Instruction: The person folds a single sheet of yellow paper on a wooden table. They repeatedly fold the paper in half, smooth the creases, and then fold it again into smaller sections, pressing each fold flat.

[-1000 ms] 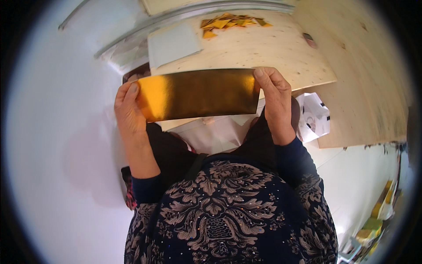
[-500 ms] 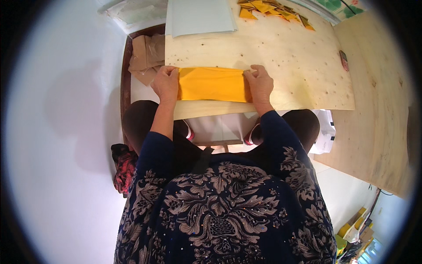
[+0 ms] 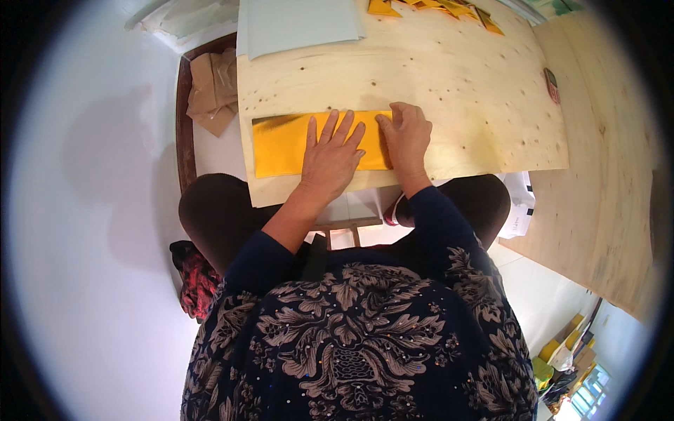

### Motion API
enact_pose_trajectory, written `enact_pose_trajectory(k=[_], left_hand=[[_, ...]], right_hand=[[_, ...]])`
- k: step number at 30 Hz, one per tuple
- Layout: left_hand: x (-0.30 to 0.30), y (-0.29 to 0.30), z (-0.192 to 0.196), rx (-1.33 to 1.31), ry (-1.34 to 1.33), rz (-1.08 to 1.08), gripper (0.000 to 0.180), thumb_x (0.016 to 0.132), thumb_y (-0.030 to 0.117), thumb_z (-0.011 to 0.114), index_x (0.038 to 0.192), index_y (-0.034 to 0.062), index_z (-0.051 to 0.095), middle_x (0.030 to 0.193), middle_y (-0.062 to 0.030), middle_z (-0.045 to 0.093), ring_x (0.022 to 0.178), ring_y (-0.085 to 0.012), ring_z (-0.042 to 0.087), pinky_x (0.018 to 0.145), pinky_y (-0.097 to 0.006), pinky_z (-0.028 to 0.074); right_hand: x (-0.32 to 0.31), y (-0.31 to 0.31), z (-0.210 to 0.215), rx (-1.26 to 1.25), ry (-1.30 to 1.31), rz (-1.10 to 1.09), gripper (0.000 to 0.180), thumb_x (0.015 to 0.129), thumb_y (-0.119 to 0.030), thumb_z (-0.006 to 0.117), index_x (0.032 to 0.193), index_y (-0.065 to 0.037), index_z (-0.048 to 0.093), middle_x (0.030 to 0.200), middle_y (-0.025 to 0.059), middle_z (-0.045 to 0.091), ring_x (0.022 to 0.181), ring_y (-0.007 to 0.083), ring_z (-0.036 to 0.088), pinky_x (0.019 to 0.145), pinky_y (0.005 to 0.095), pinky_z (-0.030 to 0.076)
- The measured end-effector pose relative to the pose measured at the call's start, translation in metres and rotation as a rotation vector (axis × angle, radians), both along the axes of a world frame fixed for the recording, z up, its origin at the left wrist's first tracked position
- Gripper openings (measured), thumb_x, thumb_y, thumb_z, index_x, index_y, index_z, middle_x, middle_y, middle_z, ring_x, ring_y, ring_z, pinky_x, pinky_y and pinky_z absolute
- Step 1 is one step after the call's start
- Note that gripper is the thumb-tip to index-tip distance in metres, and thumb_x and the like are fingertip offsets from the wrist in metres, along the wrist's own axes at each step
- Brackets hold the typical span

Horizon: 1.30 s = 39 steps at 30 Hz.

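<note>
A long, shiny golden-yellow sheet of foil-like paper (image 3: pixel 278 147) lies flat on the light wooden board, near its front edge. It looks like a folded strip, with a dark reflection along its upper left. My left hand (image 3: pixel 330 156) presses down on its middle, palm low and fingers spread. At the strip's right end is my right hand (image 3: pixel 408 137), thumb and forefinger closed on the edge and the other fingers curled. Part of the paper is hidden under my left hand.
On the wooden board (image 3: pixel 477 98), pale sheets (image 3: pixel 298 28) lie at the far left and several folded golden pieces (image 3: pixel 456 10) at the back. A small dark-and-red device (image 3: pixel 552 85) rests near the right edge. Brown paper (image 3: pixel 210 88) sits left of the board.
My left hand has let go of the strip's left end and moved right, now flat on its middle. My right hand stays at the right end. The strip lies flatter.
</note>
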<state>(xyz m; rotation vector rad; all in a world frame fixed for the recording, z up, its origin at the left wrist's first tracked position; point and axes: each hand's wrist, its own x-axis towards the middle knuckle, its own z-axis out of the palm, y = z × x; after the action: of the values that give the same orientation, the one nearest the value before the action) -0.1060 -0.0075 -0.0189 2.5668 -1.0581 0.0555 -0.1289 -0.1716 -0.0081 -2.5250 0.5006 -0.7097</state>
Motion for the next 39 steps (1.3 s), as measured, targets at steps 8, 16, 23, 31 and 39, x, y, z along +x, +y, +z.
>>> enact_pose_trajectory(k=[8, 16, 23, 31, 39], left_hand=[[0.003, 0.004, -0.001, -0.017, 0.093, -0.021, 0.056, 0.094, 0.024, 0.049, 0.147, 0.0101, 0.037, 0.151, -0.0117, 0.038, 0.145, -0.0296, 0.025, 0.118, -0.052, 0.009], [0.013, 0.028, -0.012, 0.015, -0.017, 0.201, 0.064, 0.094, 0.032, 0.052, 0.145, -0.0007, 0.035, 0.154, -0.0196, 0.029, 0.145, -0.0309, 0.024, 0.118, -0.049, 0.013], [0.025, 0.081, -0.005, 0.136, -0.031, 0.442, 0.074, 0.095, 0.045, 0.048, 0.148, -0.0018, 0.028, 0.158, -0.0179, 0.021, 0.147, -0.0292, 0.016, 0.117, -0.054, 0.005], [0.03, 0.023, 0.005, 0.046, -0.17, 0.188, 0.069, 0.096, 0.044, 0.046, 0.149, 0.0022, 0.03, 0.158, -0.0138, 0.023, 0.147, -0.0285, 0.017, 0.119, -0.05, 0.006], [0.031, 0.044, -0.005, 0.226, -0.046, 0.381, 0.071, 0.097, 0.048, 0.041, 0.15, 0.0021, 0.027, 0.159, -0.015, 0.021, 0.148, -0.0287, 0.016, 0.118, -0.05, 0.005]], right_hand=[[-0.018, 0.054, -0.01, 0.194, -0.047, 0.477, 0.052, 0.092, -0.027, 0.057, 0.136, 0.0, 0.047, 0.142, 0.0264, 0.043, 0.137, 0.0406, 0.034, 0.114, 0.0473, 0.025], [-0.011, 0.046, -0.025, -0.131, 0.139, 0.467, 0.047, 0.095, -0.018, 0.051, 0.135, 0.005, 0.046, 0.147, 0.0253, 0.037, 0.139, 0.0397, 0.032, 0.115, 0.047, 0.024], [-0.012, 0.049, -0.024, -0.257, 0.118, 0.464, 0.049, 0.091, -0.017, 0.054, 0.133, 0.006, 0.046, 0.145, 0.0246, 0.039, 0.138, 0.0377, 0.034, 0.115, 0.047, 0.026], [-0.012, 0.049, -0.027, -0.295, 0.119, 0.433, 0.052, 0.092, -0.024, 0.053, 0.135, 0.005, 0.046, 0.146, 0.024, 0.039, 0.139, 0.035, 0.035, 0.115, 0.0459, 0.025], [-0.044, 0.007, -0.014, -0.397, 0.316, 0.387, 0.063, 0.096, -0.044, 0.046, 0.143, -0.002, 0.041, 0.154, 0.0142, 0.033, 0.145, 0.029, 0.024, 0.118, 0.0503, 0.012]])
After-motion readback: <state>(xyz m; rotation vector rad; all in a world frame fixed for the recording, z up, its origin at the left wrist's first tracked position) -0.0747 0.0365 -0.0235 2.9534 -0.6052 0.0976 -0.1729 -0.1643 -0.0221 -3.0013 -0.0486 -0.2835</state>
